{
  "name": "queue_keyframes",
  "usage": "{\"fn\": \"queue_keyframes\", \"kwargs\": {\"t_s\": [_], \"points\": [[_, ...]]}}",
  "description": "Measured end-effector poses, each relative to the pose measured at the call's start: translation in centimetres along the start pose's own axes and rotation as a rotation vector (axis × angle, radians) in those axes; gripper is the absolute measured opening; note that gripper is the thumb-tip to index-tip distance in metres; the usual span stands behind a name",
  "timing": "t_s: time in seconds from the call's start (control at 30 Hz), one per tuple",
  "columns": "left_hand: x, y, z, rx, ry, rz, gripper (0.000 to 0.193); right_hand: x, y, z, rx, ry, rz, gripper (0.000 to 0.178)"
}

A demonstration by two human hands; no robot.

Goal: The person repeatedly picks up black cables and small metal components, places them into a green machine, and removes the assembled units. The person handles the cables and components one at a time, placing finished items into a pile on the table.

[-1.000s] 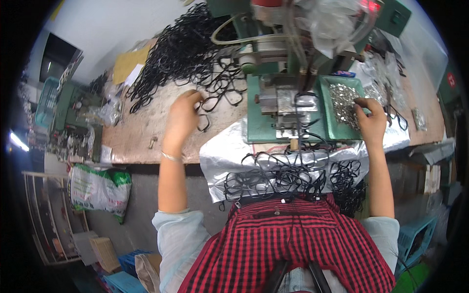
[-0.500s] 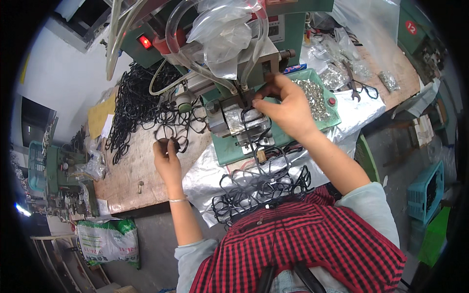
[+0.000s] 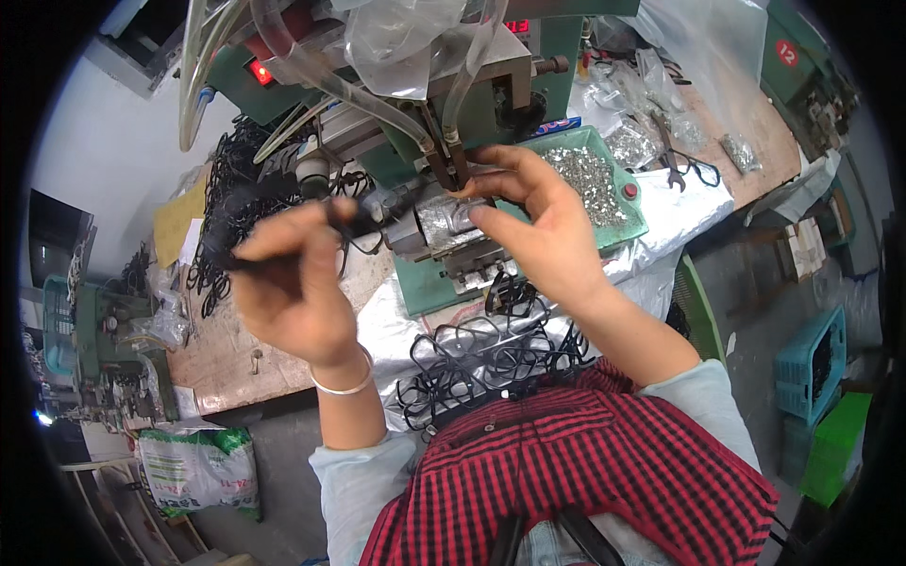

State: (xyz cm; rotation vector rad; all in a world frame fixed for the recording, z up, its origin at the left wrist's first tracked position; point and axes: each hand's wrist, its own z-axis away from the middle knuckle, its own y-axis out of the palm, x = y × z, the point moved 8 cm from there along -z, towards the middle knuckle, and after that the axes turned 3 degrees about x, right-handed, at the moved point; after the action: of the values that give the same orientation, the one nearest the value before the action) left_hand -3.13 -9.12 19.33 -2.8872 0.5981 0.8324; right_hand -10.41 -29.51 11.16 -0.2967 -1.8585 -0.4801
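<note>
My left hand (image 3: pixel 297 292) is smeared by motion, raised over the bench left of a green bench press (image 3: pixel 415 292). Its fingers are closed on a blurred black cord (image 3: pixel 382 209), which stretches toward the press's metal block. My right hand (image 3: pixel 543 222) is at the block (image 3: pixel 444 222), with fingertips by the narrow metal tips under two clear tubes (image 3: pixel 462 90). Thumb and forefinger are apart there, and I see nothing between them. Looped black cords (image 3: pixel 500 354) lie in a pile on silver foil in front of the press.
A green tray (image 3: pixel 634 215) of small shiny metal pieces stands right of the press. Behind it are plastic bags of parts (image 3: pixel 632 141) and a wrench (image 3: pixel 672 160). A heap of black cords (image 3: pixel 212 245) covers the bench's left side. A blue basket (image 3: pixel 807 368) stands on the floor at right.
My left hand has risen nearer and moved slightly left, with black cord in it. The cord loop that hung from the metal block by my right hand has dropped onto the front pile.
</note>
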Motion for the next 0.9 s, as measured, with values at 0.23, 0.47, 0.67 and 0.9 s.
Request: {"fn": "queue_keyframes", "kwargs": {"t_s": [0.23,0.47,0.67,0.9], "points": [[-1.9,7.5,6.0,0.584,0.457,-0.464,0.021,-4.5,-11.0,0.7,-0.189,-0.209,1.388,0.022],[-0.7,7.9,7.6,0.63,0.543,-0.438,0.028,-5.5,-11.3,-0.3,-0.23,-0.305,1.268,0.017],[-0.9,7.7,8.3,0.644,0.383,-0.494,0.03,-7.2,-8.2,-4.7,-0.136,-0.276,1.455,0.013],[2.7,-7.4,12.5,0.117,0.047,-0.904,0.023,-7.1,-16.4,2.2,-0.446,-0.04,0.583,0.015]]}}
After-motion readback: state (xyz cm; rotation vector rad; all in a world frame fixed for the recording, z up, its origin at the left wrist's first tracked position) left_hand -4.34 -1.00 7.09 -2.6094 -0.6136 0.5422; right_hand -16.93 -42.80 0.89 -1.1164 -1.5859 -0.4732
